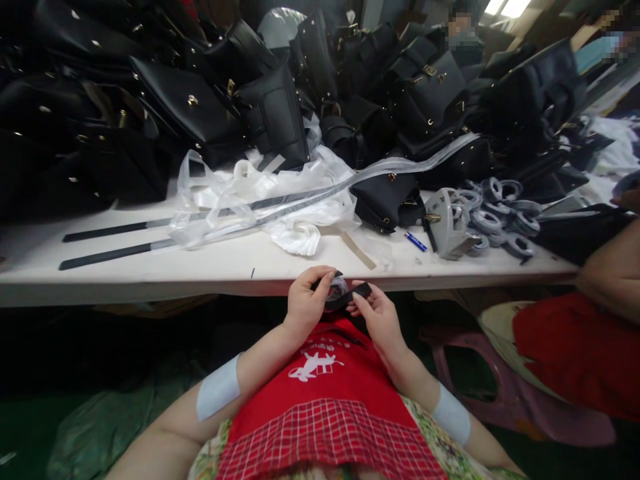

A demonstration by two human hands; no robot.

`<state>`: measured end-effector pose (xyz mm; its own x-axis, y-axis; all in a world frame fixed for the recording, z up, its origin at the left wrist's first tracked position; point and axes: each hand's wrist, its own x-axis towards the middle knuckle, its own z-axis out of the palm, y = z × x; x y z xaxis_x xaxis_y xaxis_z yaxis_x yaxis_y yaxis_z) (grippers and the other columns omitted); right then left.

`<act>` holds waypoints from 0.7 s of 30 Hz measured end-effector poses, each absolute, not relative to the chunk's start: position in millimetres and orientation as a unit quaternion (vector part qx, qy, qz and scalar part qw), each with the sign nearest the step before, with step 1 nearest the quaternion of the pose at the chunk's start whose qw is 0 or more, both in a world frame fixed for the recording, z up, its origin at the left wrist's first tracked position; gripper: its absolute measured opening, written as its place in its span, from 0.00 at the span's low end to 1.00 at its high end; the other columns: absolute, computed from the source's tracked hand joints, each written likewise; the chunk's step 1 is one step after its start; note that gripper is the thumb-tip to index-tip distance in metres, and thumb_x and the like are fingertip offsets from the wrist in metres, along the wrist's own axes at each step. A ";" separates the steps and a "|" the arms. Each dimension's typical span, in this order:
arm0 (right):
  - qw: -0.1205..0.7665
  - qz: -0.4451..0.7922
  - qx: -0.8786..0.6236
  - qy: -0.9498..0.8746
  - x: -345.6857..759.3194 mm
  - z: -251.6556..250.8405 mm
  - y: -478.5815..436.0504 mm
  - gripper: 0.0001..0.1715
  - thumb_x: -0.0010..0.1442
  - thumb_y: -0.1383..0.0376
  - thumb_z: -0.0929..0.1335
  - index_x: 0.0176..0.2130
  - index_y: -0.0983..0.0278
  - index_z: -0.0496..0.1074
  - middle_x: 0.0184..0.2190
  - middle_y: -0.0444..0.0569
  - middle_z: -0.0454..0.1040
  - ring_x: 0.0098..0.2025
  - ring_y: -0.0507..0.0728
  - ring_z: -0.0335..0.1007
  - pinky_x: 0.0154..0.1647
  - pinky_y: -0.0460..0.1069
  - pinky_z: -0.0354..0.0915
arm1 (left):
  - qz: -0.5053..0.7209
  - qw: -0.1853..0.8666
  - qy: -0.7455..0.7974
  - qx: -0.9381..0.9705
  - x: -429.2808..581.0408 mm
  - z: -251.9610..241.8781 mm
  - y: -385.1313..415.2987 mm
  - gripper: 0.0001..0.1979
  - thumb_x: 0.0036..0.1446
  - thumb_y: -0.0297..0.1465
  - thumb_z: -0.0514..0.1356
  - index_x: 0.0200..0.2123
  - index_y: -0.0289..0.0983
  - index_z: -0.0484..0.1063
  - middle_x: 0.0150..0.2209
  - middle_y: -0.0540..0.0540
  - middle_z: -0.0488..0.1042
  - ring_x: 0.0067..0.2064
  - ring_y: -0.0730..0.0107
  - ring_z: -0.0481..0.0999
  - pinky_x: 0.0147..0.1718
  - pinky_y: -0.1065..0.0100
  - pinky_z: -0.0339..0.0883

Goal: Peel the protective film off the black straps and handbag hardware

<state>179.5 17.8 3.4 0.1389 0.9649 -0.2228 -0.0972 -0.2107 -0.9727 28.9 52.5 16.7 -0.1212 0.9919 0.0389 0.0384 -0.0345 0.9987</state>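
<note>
My left hand point(306, 300) and my right hand point(376, 313) meet just below the front edge of the white table point(150, 270), over my red apron. Both hands are closed on a black strap point(345, 294) with a bit of clear plastic wrap on it. The left fingers pinch its left end and the right fingers grip its right end.
A heap of black handbags point(280, 120) fills the far side of the table. Crumpled clear plastic point(260, 200), two long black straps point(115, 253), a blue pen point(415, 241) and grey tape rolls point(500, 213) lie nearer. A person in red point(590, 347) sits at right by a pink stool point(500, 393).
</note>
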 end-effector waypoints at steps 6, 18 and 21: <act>0.449 0.447 -0.579 -0.513 178.7 7.7 12.5 0.18 0.59 0.56 0.68 0.47 0.61 0.74 0.39 0.50 0.77 0.33 0.55 0.74 0.32 0.50 0.75 | 0.470 0.584 0.547 0.373 32.7 4.6 51.0 0.14 0.50 0.41 0.65 0.32 0.35 0.80 0.29 0.47 0.79 0.29 0.70 0.71 0.30 0.70 0.65; 0.214 0.271 -0.530 -0.774 189.1 1.3 6.1 0.08 0.57 0.72 0.68 0.33 0.60 0.78 0.32 0.46 0.74 0.35 0.54 0.71 0.38 0.48 0.66 | 0.388 0.727 0.514 0.239 32.1 -25.1 27.0 0.18 0.40 0.43 0.71 0.29 0.33 0.80 0.28 0.44 0.78 0.30 0.69 0.73 0.31 0.69 0.67; 0.135 0.230 -0.482 -0.835 193.9 3.5 7.2 0.10 0.61 0.70 0.67 0.38 0.60 0.78 0.36 0.48 0.74 0.39 0.54 0.69 0.41 0.48 0.64 | 0.368 0.724 0.516 0.273 31.9 -29.8 27.1 0.15 0.44 0.41 0.69 0.28 0.34 0.80 0.28 0.44 0.79 0.30 0.70 0.73 0.32 0.70 0.67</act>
<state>193.9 7.2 3.5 -0.4990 0.8666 0.0047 0.7423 0.4302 -0.5137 31.9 27.1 -29.8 0.1975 0.8140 -0.5462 -0.2504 0.5806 0.7747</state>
